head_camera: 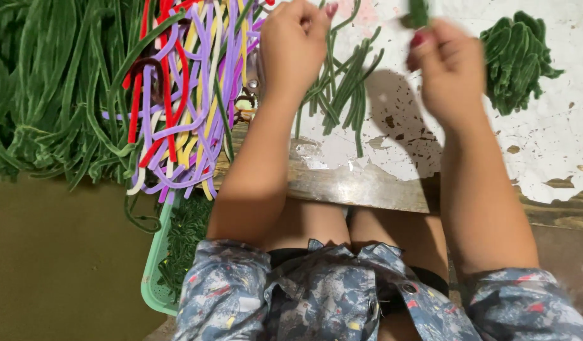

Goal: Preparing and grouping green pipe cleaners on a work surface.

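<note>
A: In the head view, what are the hands doing?

B: The left hand (296, 39) is curled shut; what it pinches, I cannot tell. The right hand (446, 66) pinches a green fuzzy stem (418, 12) at its twelve o'clock, top edge.

A: How would it handle?

B: Light, soft, bendy; best gripped near an end. Loose green stems (342, 95) lie between the hands on the white table (557, 145), a green bundle (516, 60) at the right hand's three o'clock, coloured stems (184, 95) at the left's nine.
</note>
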